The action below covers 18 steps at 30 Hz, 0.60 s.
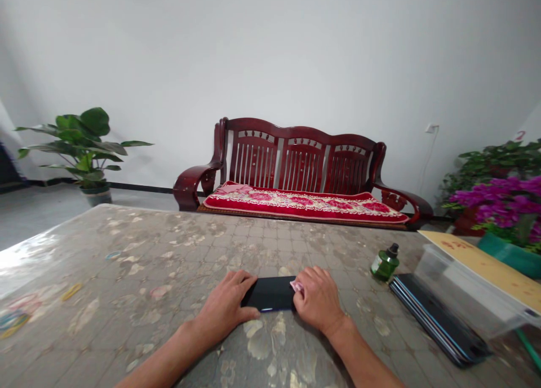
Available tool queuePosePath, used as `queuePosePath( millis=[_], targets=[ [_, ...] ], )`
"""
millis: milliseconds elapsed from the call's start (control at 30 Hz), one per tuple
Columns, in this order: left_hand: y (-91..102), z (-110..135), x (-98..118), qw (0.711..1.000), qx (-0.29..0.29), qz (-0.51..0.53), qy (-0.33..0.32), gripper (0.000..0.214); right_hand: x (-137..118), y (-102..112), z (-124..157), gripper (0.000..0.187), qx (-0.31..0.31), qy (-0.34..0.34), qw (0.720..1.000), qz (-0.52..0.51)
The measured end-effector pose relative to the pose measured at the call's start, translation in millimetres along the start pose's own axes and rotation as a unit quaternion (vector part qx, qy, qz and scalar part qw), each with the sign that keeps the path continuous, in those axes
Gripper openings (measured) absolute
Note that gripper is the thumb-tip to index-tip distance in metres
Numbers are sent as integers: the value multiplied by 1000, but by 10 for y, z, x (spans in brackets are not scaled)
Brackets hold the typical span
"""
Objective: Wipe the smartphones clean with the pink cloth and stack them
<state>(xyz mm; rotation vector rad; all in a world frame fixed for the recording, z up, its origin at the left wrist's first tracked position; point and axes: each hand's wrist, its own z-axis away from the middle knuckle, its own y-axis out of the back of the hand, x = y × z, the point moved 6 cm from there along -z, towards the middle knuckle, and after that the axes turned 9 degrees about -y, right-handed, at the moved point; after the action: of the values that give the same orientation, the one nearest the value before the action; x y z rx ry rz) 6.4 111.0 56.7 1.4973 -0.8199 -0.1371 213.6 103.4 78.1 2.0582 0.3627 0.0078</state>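
One smartphone (271,294), laid left of the green bottle (385,267): far end is clasped by the left hand (229,299); at the bottle-side end, one pink cloth (296,286) is bunched in the right hand (318,299). Light, even pressure seems best applied.

Phone (273,294), black: ends partly hidden from you by your left grip (230,299) and your right grip (318,299), the latter also concealing part of one pink cloth (296,286). Green bottle (386,268): label (376,264) too small for you to read. Purple flowers (499,198): cut off at right edge.
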Motion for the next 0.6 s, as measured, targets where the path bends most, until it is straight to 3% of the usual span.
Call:
queuePosePath(
  millis=[133, 367, 600],
  targets=[
    [7, 3, 6, 1000, 2, 5, 0, 57, 84, -14, -1, 11, 10, -20, 1000, 0],
    [-13, -5, -21, 1000, 8, 3, 4, 56, -175, -67, 57, 8, -18, 46, 997, -63],
    [-27, -7, -26, 1000, 3, 4, 2, 57, 11, -46, -23, 13, -4, -19, 999, -26]
  ],
)
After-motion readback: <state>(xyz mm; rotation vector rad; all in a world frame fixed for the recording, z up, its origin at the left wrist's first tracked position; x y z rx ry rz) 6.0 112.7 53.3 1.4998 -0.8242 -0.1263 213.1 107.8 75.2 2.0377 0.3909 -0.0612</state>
